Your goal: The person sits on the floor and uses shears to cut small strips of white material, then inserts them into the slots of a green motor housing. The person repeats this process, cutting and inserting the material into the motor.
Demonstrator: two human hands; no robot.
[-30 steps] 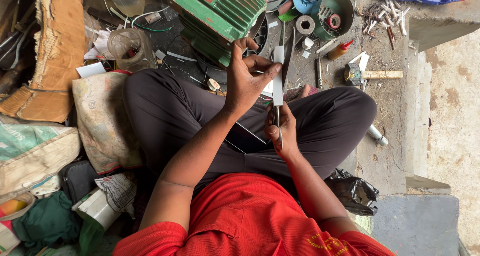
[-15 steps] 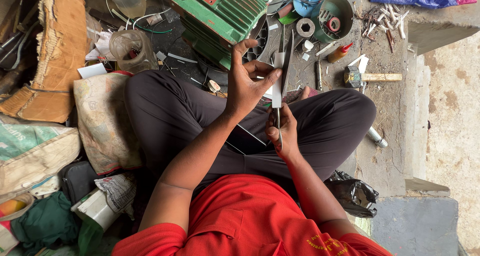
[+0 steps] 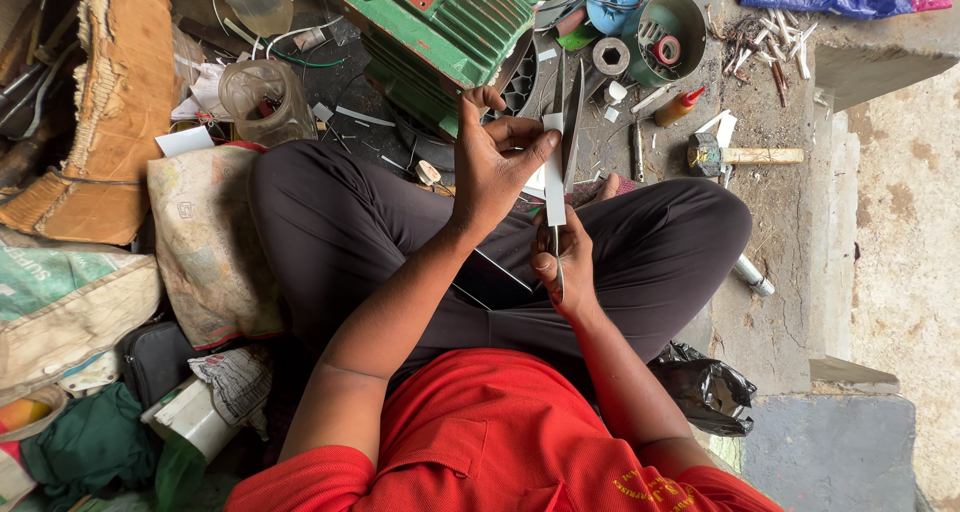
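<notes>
Grip: left hand (image 3: 495,167) pinched the white strip (image 3: 554,172); right hand (image 3: 563,262) closed on scissors (image 3: 566,132).
Strip: upright between both hands, above the lap.
Behind: green motor (image 3: 440,22).
Right: hammer (image 3: 740,156) on floor.

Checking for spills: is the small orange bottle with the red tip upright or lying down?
Lying down: the orange bottle rests on its side on the ground, red tip angled toward the green bucket.

Red short-sleeved shirt (image 3: 480,432), dark grey trousers (image 3: 350,232).
</notes>
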